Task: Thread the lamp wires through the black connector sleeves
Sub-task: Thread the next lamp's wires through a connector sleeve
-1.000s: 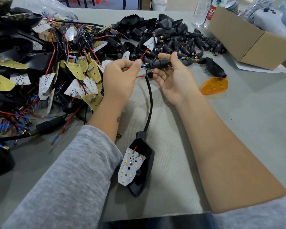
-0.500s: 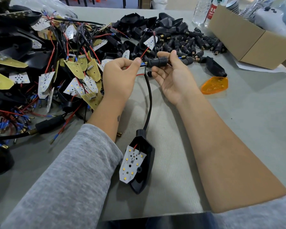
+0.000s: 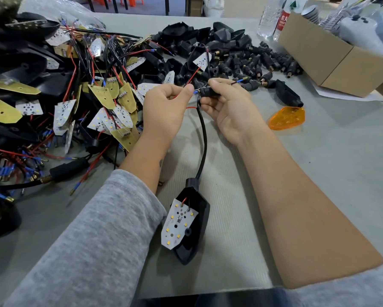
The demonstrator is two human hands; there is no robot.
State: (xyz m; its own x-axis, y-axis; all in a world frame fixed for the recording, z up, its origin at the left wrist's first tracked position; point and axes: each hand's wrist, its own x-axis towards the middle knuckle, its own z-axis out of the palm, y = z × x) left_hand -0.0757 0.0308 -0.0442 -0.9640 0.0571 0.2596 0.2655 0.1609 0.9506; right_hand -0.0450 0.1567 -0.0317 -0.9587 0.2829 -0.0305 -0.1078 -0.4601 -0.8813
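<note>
Far right on the bench, an open box [image 3: 332,60] holds pale items. Left hand [image 3: 164,111] pinches a wire [image 3: 179,97]; right hand [image 3: 228,107] grips a sleeve [image 3: 208,92].

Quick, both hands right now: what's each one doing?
Left hand: pinching the red wire.
Right hand: gripping the black connector sleeve.

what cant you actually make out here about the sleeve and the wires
- Head view: most of the black connector sleeve is covered by the right hand.
- Head view: what the left hand pinches is hidden behind its thumb and fingers.
- Head view: the blue-tipped wire end is too small to show whether it passes through the sleeve.
- Head view: the cardboard box is cut off by the right edge.
</note>
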